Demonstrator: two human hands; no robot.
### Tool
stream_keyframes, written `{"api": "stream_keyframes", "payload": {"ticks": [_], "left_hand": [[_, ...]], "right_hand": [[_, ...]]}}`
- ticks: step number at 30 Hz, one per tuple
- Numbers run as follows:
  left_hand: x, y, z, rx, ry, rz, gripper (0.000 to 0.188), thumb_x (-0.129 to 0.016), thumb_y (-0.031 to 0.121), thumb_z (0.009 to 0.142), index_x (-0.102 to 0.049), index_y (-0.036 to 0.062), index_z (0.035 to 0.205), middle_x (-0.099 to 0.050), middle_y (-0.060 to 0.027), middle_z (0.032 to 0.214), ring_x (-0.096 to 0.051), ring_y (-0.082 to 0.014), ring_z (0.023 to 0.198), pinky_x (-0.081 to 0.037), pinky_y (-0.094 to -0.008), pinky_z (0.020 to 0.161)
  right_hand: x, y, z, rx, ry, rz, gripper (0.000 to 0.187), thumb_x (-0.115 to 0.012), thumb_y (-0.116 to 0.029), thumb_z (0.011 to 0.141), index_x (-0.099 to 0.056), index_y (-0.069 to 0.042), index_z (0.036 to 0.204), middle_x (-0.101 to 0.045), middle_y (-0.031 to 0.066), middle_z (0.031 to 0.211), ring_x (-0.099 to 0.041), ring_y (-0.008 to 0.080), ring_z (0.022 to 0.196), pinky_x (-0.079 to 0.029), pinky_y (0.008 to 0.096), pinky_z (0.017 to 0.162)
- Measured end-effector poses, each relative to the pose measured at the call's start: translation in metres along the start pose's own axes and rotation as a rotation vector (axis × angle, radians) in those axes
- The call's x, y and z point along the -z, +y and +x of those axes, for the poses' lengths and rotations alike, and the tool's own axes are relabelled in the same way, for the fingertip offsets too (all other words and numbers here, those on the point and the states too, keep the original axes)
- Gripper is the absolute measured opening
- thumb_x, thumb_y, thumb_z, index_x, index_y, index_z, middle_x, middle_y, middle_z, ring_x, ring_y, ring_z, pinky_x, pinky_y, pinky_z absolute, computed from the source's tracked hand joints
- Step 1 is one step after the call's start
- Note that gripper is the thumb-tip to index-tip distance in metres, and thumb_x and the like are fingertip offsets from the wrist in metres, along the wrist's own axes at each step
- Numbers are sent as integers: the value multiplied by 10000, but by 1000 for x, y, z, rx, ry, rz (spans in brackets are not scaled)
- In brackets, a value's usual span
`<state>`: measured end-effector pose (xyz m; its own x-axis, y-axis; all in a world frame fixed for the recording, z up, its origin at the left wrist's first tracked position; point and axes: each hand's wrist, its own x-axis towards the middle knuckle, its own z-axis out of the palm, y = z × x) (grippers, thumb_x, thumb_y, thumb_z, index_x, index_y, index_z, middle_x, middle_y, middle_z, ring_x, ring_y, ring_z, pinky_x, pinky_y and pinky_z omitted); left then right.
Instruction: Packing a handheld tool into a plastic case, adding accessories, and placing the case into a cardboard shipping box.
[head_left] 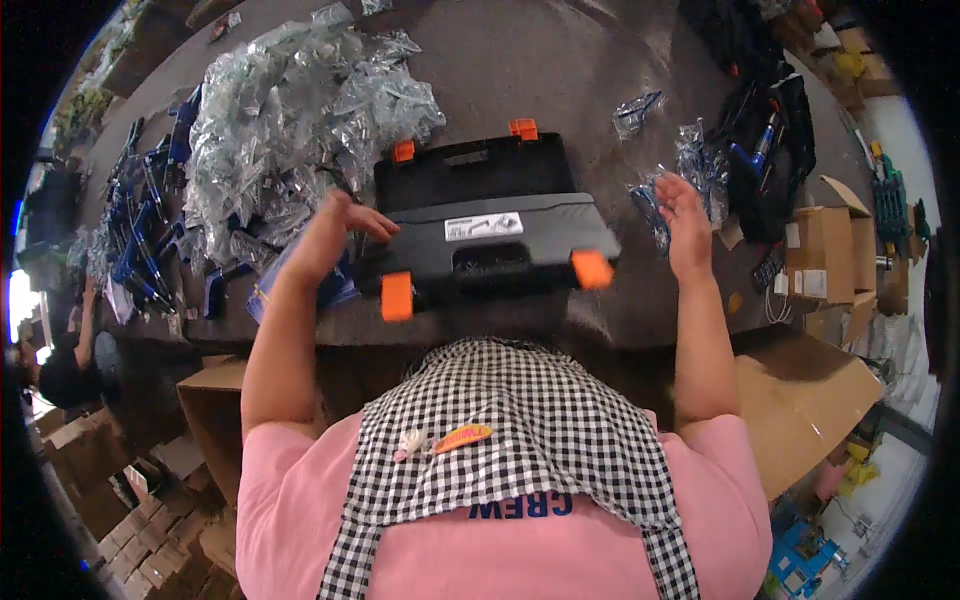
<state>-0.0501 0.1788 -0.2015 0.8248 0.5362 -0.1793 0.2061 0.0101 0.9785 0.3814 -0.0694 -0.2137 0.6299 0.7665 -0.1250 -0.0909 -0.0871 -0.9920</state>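
In front of me lies a black plastic tool case with a white label and two orange latches on its near edge. Behind it, partly covered, another black case part has orange latches at its far edge; whether both belong to one case I cannot tell. My left hand is at the case's left end, fingers stretched towards it, holding nothing I can see. Raised to the right of the case, my right hand is open with fingers extended. Small clear bags with dark parts lie beside it.
A big heap of clear plastic bags covers the table's left part. Blue-and-black tools lie farther left. At right are a black bag, blue tools and an opened cardboard box. Another person's arm shows at far left.
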Motion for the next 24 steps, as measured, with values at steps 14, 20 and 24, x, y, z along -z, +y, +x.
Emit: {"api": "stream_keyframes", "payload": {"ticks": [14, 20, 24], "left_hand": [[-91, -27, -41, -78, -92, 1251, 1074, -785, 463, 495, -347, 157, 1427, -138, -185, 1533, -65, -428, 1413, -227, -685, 1005], [-95, -29, -42, -18, -101, 1320, 1013, -785, 367, 549, -335, 152, 1430, -150, -182, 1530, -67, -424, 1414, -250, -669, 1004], [-105, -42, -47, -8, -58, 1426, 981, -785, 284, 588, -312, 145, 1437, -156, -189, 1528, -88, -398, 1419, -286, -622, 1004]], "right_hand": [[-75, 54, -67, 613, -713, -1326, 802, -694, -265, 736, -324, -84, 1424, -109, 258, 1516, -66, 479, 1396, -422, 551, 931], [-76, 63, -72, 671, -652, -1374, 701, -640, -195, 777, -356, -85, 1408, -188, 260, 1497, -147, 485, 1380, -492, 519, 830], [-73, 67, -72, 730, -645, -1421, 717, -658, -213, 774, -352, -86, 1409, -185, 256, 1499, -151, 475, 1383, -497, 515, 826]]}}
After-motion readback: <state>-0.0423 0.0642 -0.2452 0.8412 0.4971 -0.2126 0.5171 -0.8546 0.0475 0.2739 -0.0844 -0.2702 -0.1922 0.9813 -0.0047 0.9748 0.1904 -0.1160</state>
